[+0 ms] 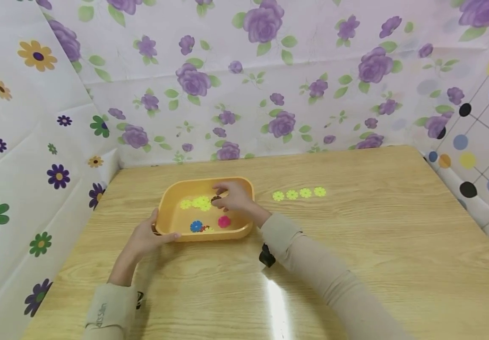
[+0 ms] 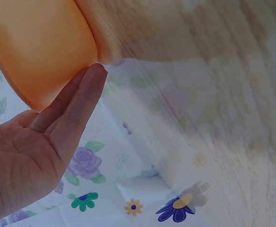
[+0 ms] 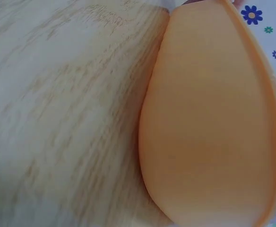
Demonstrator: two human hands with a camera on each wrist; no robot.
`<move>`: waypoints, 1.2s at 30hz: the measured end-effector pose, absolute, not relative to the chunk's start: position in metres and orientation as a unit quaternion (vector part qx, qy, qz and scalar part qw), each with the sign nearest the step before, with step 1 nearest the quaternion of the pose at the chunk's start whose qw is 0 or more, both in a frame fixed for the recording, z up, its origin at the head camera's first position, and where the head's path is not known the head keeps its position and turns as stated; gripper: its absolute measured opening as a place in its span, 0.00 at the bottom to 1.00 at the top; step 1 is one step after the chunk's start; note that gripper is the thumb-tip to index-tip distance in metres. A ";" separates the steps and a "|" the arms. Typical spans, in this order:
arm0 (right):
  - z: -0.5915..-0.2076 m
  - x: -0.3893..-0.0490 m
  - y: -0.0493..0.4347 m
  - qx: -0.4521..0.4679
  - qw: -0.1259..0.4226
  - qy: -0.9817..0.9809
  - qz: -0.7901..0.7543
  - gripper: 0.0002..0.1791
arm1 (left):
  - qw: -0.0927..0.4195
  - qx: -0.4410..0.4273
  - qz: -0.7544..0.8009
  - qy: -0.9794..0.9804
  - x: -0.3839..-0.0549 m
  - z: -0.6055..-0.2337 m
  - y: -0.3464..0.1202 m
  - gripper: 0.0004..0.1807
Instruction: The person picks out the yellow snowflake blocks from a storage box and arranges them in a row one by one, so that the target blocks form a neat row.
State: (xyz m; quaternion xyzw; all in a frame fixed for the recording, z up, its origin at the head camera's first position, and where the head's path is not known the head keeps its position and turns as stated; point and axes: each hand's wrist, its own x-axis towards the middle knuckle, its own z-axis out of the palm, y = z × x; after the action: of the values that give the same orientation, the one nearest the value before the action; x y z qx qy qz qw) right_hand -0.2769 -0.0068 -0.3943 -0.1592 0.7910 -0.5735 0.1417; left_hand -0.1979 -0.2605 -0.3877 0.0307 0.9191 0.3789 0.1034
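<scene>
A shallow orange plastic basin point(image 1: 210, 237) stands on the table, holding small flower-shaped plastic pieces. My left hand point(image 1: 144, 238) grips its near left corner, thumb over the rim and fingers along the outer wall; those fingers point(image 2: 79, 111) also show in the left wrist view. Inside the basin, my right hand point(image 1: 235, 198) reaches over the far right part, thumb and index finger apart around a dark brown flower piece point(image 1: 216, 199). Yellow flower pieces point(image 1: 201, 203) lie clustered left of its fingertips. Nearer me are a blue piece point(image 1: 196, 226) and a pink piece point(image 1: 224, 221).
Right of the basin, several yellow flower pieces point(image 1: 298, 193) form a row on the wooden table point(image 1: 376, 226). A small black object point(image 1: 266, 256) is seen below my right sleeve. Flower-printed sheets point(image 1: 210, 118) rise behind and at the left.
</scene>
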 end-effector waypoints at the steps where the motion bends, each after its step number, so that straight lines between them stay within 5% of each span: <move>1: -0.396 -0.277 -0.009 -0.156 0.144 0.793 -0.572 0.28 | 0.104 0.032 0.378 0.919 -0.197 -0.387 -0.261 0.61; 36: -0.412 -0.291 -0.059 -0.059 0.154 0.853 -0.495 0.28 | 0.104 0.031 0.379 0.919 -0.200 -0.390 -0.261 0.62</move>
State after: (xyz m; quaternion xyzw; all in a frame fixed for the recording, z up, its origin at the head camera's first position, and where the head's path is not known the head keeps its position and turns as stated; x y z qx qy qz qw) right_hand -0.2911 -0.0585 -0.4115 -0.0590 0.8528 -0.4955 0.1540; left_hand -0.2002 -0.2611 -0.3904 0.0307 0.9191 0.3787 0.1041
